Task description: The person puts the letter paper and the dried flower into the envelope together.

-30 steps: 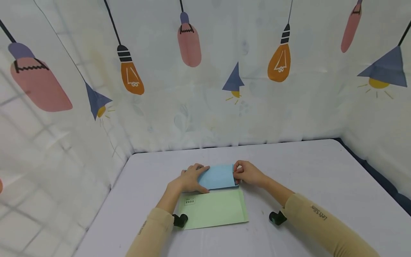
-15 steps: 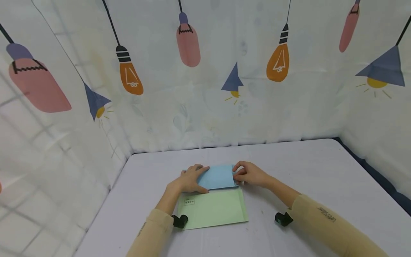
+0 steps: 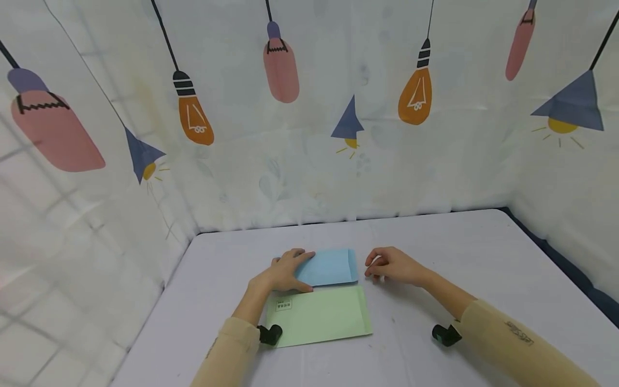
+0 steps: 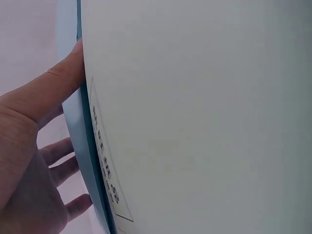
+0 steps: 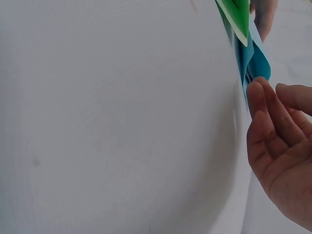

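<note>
A light blue envelope (image 3: 329, 267) lies on the table, its flap end (image 3: 352, 264) facing right. My left hand (image 3: 285, 271) rests spread over its left end, thumb along the near edge and fingers toward the far edge. In the left wrist view the thumb (image 4: 58, 75) touches the blue edge. My right hand (image 3: 394, 266) is just right of the envelope, fingers loosely bent and holding nothing. The right wrist view shows the blue envelope's mouth (image 5: 260, 63) gaping beyond those fingertips. The left palm hides the envelope's left end.
A larger pale green envelope (image 3: 319, 317) with a small printed box lies nearer me, right below the blue one. Both sit on a white-covered table (image 3: 459, 258). A curtain (image 3: 309, 161) printed with lamps hangs behind the table and along its sides.
My right hand has let go of the blue envelope's flap end and moved right, away from it; the flap now shows. The left hand keeps its place on the envelope.
</note>
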